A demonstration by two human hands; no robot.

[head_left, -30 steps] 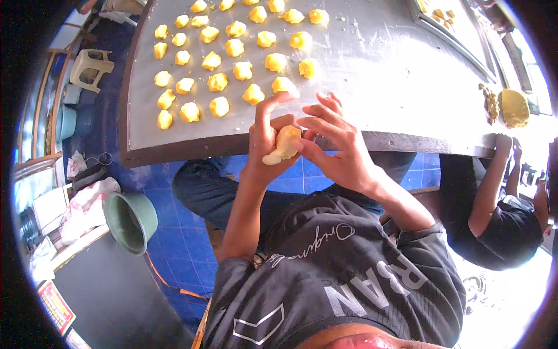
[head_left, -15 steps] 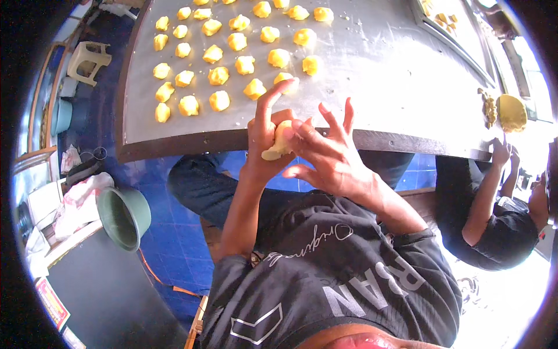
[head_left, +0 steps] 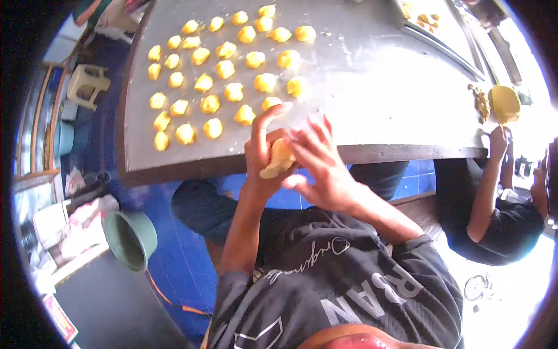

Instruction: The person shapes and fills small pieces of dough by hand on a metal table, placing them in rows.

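My left hand [head_left: 260, 152] is closed around a soft piece of pale yellow dough [head_left: 281, 156], its index finger stretched out toward the table. A flattened end of the dough sticks out at the bottom of the grip. My right hand [head_left: 326, 177] is beside it with fingers outstretched and slightly blurred; the fingertips come up against or just in front of the dough, and exact contact is hard to see. Both hands are at the near edge of a metal-topped table [head_left: 360, 110]. Beyond them, several yellow dough lumps [head_left: 213, 128] lie in loose rows.
A dark wooden rim [head_left: 192, 168] borders the table. At the right, another person's hands [head_left: 500, 142] are near a round yellow dough mass [head_left: 505, 104]. A tray [head_left: 433, 29] holds small pieces at the far right. A green basin [head_left: 131, 239] and a beige stool [head_left: 87, 86] are at left.
The view has tilted, so the table and dough lumps appear lower. My right hand's fingers have moved closer together and straightened beside the dough. My left hand keeps its grip.
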